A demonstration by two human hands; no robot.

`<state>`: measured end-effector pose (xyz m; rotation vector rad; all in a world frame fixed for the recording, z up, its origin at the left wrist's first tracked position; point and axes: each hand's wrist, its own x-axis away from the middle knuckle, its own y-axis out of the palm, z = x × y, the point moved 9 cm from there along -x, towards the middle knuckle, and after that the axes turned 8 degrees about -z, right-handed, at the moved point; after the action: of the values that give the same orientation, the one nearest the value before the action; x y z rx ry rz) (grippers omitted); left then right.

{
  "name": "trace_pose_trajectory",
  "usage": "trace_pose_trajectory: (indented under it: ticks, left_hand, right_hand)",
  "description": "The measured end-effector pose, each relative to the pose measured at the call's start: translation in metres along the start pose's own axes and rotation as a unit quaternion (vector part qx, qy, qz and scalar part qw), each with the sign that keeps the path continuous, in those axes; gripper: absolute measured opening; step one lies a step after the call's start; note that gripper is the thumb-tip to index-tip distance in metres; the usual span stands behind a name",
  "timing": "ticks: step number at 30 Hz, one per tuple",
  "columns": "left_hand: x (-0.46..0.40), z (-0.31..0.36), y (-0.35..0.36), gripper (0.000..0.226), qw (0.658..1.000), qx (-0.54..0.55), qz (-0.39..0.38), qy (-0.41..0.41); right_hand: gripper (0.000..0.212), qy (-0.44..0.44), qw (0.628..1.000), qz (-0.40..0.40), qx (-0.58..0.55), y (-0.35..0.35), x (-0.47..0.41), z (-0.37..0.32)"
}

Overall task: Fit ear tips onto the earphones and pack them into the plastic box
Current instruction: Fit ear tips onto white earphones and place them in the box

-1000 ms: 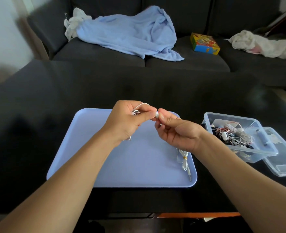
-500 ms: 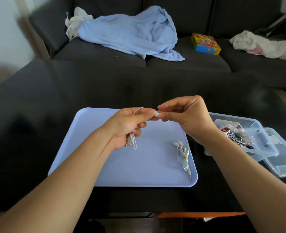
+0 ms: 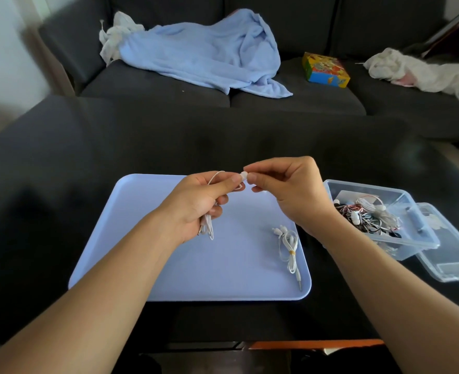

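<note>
Head view: the only camera, looking down over a black table (image 3: 88, 163) toward a dark sofa (image 3: 290, 101).
Left hand (image 3: 196, 205): held above the tray, thumb and forefinger pinching a white earbud, the other fingers curled round the rest of its cable.
Held earphone (image 3: 209, 225): a white cable arches over the left forefinger, and a folded bunch of it hangs out below the palm.
Right hand (image 3: 290, 190): thumb and forefinger pinch a white ear tip (image 3: 244, 175) and hold it against the earbud at the left fingertips; the remaining fingers are loosely bent.
Tray (image 3: 147, 238): pale blue, rectangular, flat on the table beneath both hands.
Tray contents: one bundled white earphone set (image 3: 287, 245) near the right edge, tied with a yellow band, its plug pointing to the near corner.
Plastic box (image 3: 401, 238): clear, open, on the table just right of the tray.
Box contents: a tangle of white, black and red earphone cables (image 3: 366, 215); other small pieces are too unclear to name.
Lid (image 3: 455, 265): clear, lying partly under the box on its right side.
Sofa items: light blue blanket (image 3: 204, 55), colourful carton (image 3: 325, 70), white cloth (image 3: 422, 68).
</note>
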<state>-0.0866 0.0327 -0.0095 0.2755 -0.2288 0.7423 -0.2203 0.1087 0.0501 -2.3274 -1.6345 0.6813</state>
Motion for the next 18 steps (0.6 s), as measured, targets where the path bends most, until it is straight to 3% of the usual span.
trace_pose_trajectory:
  ticks: [6, 12, 18]
  left_hand:
    - [-0.002, -0.007, -0.003, 0.023, 0.999, 0.042, -0.002, -0.021]
    - [0.0, -0.016, 0.009, 0.022, 0.989, 0.135, -0.005, -0.063]
    - [-0.002, -0.018, 0.005, 0.02, 0.985, 0.163, 0.01, -0.049]
  right_hand:
    - [0.034, 0.004, 1.0, -0.006, -0.006, 0.014, 0.006, 0.005]
    - [0.026, -0.006, 0.995, 0.095, 0.013, 0.011, 0.012, 0.001]
    - [0.022, -0.003, 0.993, 0.117, 0.012, 0.017, 0.013, 0.001]
